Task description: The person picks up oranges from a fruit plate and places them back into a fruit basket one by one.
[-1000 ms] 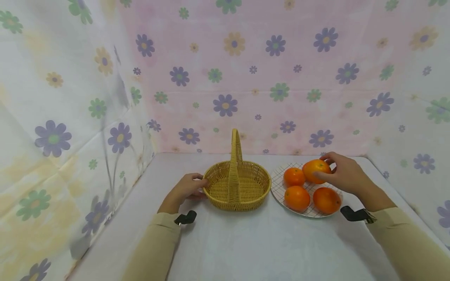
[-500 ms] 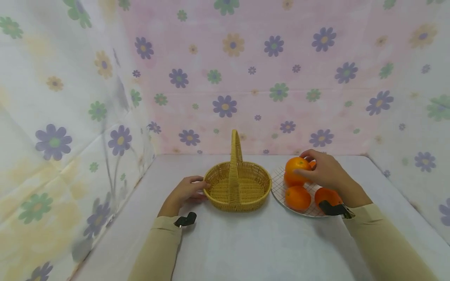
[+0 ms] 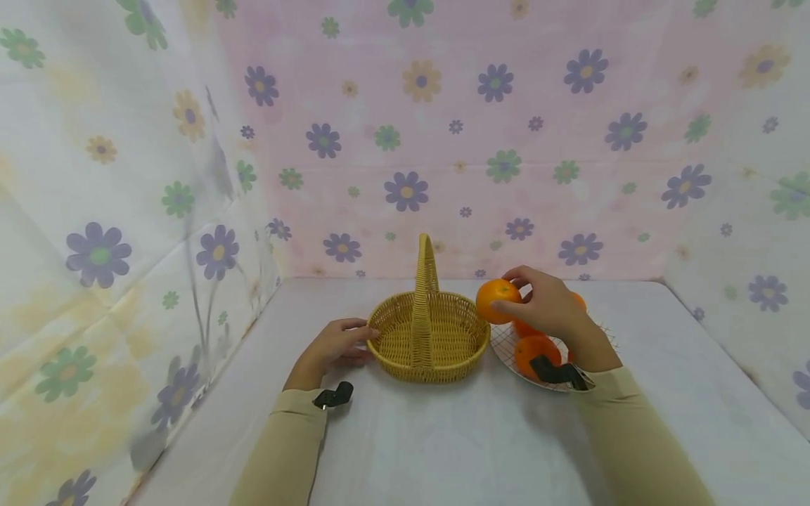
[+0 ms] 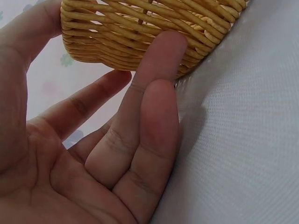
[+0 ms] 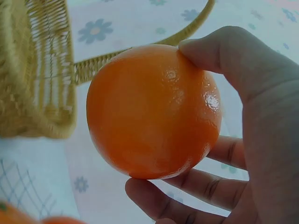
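My right hand (image 3: 547, 306) holds an orange (image 3: 497, 301) between thumb and fingers, raised beside the right rim of a yellow wicker basket (image 3: 446, 369). The right wrist view shows this smooth, shiny orange (image 5: 149, 112) with the thumb on top and fingertips beneath. At the basket's left end my left hand (image 3: 335, 346) grips the rim, the thumb over it. In the left wrist view, the fingers lie against or beside the outer wicker wall (image 4: 140, 32). No fruit shows inside the basket.
A white plate with a grid pattern (image 3: 503, 348) stands right of the basket. On it lie several other oranges, one at the front (image 3: 533, 353), partly covered by my right hand and wrist. The basket's tall arched handle (image 3: 420, 302) rises over its middle. Flowered cloth walls surround the white table.
My right hand has carried the orange leftward from above the plate to the basket's right rim. My left hand and the basket have stayed put.
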A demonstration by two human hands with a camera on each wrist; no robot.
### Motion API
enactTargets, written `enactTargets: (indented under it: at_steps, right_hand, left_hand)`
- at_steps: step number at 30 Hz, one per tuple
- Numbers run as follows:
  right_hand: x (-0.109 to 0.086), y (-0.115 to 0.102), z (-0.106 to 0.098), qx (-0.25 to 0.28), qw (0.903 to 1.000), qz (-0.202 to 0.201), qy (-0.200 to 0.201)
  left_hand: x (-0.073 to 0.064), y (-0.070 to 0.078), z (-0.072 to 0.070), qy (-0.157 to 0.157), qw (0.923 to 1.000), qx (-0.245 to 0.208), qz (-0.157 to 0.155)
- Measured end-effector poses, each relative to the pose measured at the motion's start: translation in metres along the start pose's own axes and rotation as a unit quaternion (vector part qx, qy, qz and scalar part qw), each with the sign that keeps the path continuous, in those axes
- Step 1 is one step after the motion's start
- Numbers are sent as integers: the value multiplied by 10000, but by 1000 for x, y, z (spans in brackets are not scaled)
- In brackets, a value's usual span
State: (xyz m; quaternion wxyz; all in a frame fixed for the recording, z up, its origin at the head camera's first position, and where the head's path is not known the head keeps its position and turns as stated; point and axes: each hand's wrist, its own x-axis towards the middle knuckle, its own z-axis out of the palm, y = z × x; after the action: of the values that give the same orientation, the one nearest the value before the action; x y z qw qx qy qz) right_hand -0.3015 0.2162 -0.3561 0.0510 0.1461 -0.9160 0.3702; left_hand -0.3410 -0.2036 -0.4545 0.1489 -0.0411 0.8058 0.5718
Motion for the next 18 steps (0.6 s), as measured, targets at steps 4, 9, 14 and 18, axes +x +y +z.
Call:
enactTargets:
  at_steps: [4, 9, 14, 18]
  right_hand:
    - [2, -6, 8, 42, 10000, -4, 48]
    - [5, -13, 21, 131, 9999, -15, -56]
    - [9, -17, 39, -71, 9998, -153, -67]
    - [10, -20, 52, -62, 9995, -227, -222]
  left_hand:
    - [0, -1, 0, 3, 10000, 52, 0]
    - [1, -1, -1, -51, 10000, 34, -53]
    - [2, 0, -3, -40, 10000, 24, -42]
    - [0, -1, -3, -107, 9999, 35, -46]
